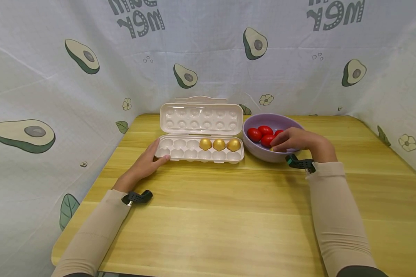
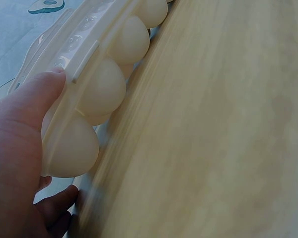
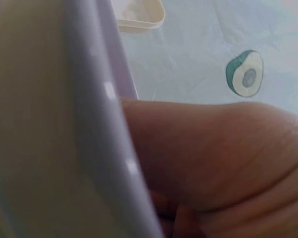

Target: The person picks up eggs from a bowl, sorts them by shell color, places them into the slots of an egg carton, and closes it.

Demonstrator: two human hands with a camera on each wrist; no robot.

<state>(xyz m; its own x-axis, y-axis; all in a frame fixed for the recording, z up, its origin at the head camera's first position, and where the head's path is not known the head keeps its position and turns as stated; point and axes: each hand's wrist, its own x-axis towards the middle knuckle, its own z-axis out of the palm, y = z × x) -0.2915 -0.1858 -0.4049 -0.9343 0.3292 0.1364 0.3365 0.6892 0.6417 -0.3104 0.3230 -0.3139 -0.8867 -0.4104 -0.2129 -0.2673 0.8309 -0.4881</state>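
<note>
An open cream egg carton [image 1: 190, 154] stands near the back of the table, its lid [image 1: 202, 117] tilted up behind it. Three gold eggs [image 1: 219, 144] sit in the right half of its back row. My left hand [image 1: 143, 163] grips the carton's left end, thumb on the front rim and fingers round the side. To the right is a purple bowl [image 1: 263, 152] holding several red eggs [image 1: 254, 134]. My right hand [image 1: 298, 140] reaches over its rim with fingers curled down inside. A bit of a gold egg [image 1: 272, 149] shows at those fingertips, mostly hidden by the hand.
The wooden table [image 1: 208, 215] extends in front of the carton and bowl. A white cloth [image 1: 215, 57] printed with avocados hangs right behind them and along the sides. The bowl stands close against the carton's right end.
</note>
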